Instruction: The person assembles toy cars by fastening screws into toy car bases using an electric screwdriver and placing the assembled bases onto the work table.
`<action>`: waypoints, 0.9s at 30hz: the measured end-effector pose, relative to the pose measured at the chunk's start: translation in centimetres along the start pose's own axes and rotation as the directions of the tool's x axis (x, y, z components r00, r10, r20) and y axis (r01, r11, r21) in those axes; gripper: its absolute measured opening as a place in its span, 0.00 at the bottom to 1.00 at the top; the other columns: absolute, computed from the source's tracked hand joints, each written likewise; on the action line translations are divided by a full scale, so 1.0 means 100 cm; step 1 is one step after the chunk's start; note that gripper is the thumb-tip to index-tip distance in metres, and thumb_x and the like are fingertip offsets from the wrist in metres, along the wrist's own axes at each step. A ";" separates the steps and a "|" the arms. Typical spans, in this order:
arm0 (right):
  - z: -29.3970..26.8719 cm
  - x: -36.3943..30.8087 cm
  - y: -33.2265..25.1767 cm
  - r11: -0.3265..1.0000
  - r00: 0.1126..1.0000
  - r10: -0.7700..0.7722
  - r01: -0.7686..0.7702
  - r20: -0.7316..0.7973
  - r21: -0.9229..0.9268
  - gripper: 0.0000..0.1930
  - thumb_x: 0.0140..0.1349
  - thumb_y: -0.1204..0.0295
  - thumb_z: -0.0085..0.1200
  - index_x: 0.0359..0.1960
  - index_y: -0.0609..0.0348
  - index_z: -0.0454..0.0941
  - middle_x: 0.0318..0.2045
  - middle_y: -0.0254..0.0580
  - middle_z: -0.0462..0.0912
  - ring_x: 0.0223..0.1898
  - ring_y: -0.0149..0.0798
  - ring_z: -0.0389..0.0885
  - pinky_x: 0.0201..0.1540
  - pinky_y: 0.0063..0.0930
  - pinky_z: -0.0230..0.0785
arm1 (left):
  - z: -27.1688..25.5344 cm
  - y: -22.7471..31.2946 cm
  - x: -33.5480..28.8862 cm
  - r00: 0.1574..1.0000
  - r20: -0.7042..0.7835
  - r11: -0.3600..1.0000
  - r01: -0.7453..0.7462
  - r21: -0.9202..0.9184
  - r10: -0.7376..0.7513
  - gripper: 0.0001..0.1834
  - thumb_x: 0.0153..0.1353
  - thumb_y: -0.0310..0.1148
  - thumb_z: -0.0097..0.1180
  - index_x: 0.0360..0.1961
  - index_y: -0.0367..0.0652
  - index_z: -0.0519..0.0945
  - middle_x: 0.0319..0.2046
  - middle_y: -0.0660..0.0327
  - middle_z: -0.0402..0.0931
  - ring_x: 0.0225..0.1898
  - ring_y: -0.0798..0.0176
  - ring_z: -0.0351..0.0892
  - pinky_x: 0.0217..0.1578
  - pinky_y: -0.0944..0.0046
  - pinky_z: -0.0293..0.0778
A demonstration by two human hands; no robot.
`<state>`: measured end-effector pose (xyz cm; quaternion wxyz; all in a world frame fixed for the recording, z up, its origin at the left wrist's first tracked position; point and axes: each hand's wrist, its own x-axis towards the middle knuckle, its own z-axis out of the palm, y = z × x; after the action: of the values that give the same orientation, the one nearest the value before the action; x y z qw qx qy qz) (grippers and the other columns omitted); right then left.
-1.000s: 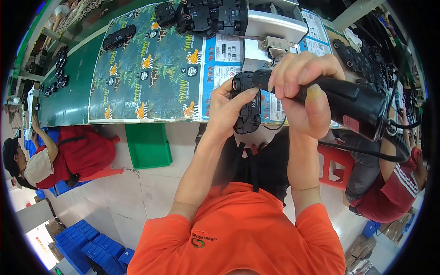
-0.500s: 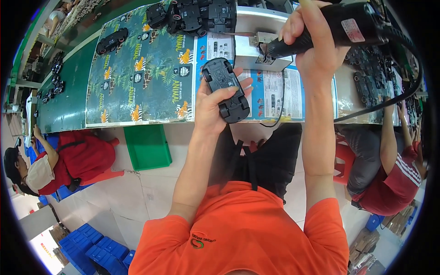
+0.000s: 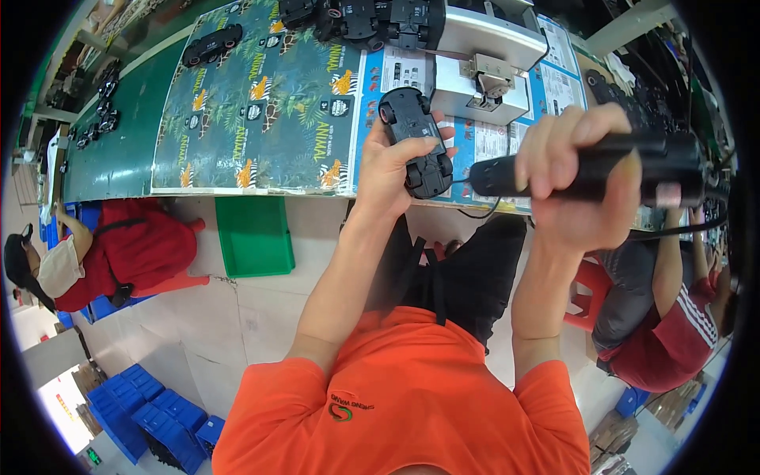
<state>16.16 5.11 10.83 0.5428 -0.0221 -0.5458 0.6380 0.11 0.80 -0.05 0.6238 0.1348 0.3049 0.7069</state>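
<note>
My left hand (image 3: 389, 165) holds a black toy car (image 3: 409, 120) with its underside up, thumb across it and fingers behind. The car is over the front part of the table. My right hand (image 3: 582, 162) is wrapped round a black electric screwdriver (image 3: 669, 162) that lies nearly level, pointing left. Its thin bit is beside the near end of the car; whether it touches a screw I cannot tell. Just behind stands a silver metal box (image 3: 455, 91) with a small metal mechanism (image 3: 492, 77) on its top.
Several black toy cars (image 3: 356, 24) lie by the metal housing, another (image 3: 212, 44) at the far left of the printed table covering (image 3: 261, 142). A cable runs from the screwdriver at right. A green tray (image 3: 253, 237) sits below the table. People sit on both sides (image 3: 131, 249).
The screwdriver has come away from the metal box, down toward me, and swung level with its bit at the car. My left hand still holds the car, which appears slightly farther right.
</note>
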 end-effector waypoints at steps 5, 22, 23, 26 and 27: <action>0.016 -0.016 0.015 0.991 0.995 0.080 -0.086 -0.053 -0.104 0.19 0.66 0.57 0.51 0.39 0.63 0.69 0.22 0.37 0.72 0.21 0.32 0.71 0.25 0.27 0.69 | 0.001 0.001 0.001 1.000 -0.009 1.000 0.002 -0.016 -0.002 0.28 0.51 0.14 0.56 0.56 0.38 0.69 0.48 0.49 0.77 0.45 0.51 0.83 0.42 0.50 0.85; 0.007 -0.016 0.023 0.983 0.980 0.152 -0.136 0.128 -0.123 0.19 0.55 0.62 0.67 0.35 0.62 0.70 0.22 0.38 0.73 0.20 0.31 0.71 0.25 0.25 0.70 | 0.000 0.003 0.002 0.999 -0.011 0.999 0.041 -0.035 -0.041 0.28 0.50 0.13 0.56 0.55 0.37 0.71 0.48 0.49 0.78 0.45 0.51 0.83 0.41 0.51 0.85; 0.006 -0.017 0.022 0.976 0.978 0.174 -0.155 0.118 -0.154 0.19 0.55 0.63 0.67 0.35 0.62 0.70 0.22 0.38 0.73 0.20 0.31 0.71 0.25 0.25 0.70 | 0.000 0.002 0.002 0.999 -0.019 0.998 0.041 -0.052 -0.042 0.27 0.50 0.13 0.56 0.55 0.38 0.71 0.48 0.49 0.78 0.45 0.51 0.83 0.42 0.51 0.85; 0.005 -0.019 0.019 0.970 0.979 0.173 -0.150 0.109 -0.193 0.20 0.55 0.62 0.67 0.35 0.61 0.70 0.22 0.37 0.73 0.21 0.31 0.71 0.25 0.25 0.71 | 0.002 0.002 0.001 0.999 -0.027 0.999 0.035 -0.036 -0.036 0.27 0.51 0.14 0.56 0.55 0.38 0.71 0.48 0.49 0.78 0.46 0.50 0.82 0.43 0.51 0.84; 0.005 -0.019 0.018 0.966 0.979 0.173 -0.148 0.108 -0.212 0.20 0.55 0.62 0.68 0.35 0.61 0.70 0.22 0.37 0.73 0.21 0.31 0.72 0.25 0.25 0.71 | 0.003 0.002 0.001 0.999 -0.029 0.999 0.023 -0.031 -0.024 0.27 0.51 0.14 0.56 0.54 0.38 0.71 0.48 0.49 0.78 0.46 0.50 0.82 0.42 0.52 0.84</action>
<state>15.46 3.75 8.65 0.4487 -0.0812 -0.6374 0.6211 0.11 1.01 0.30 0.6294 0.1110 0.3048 0.7062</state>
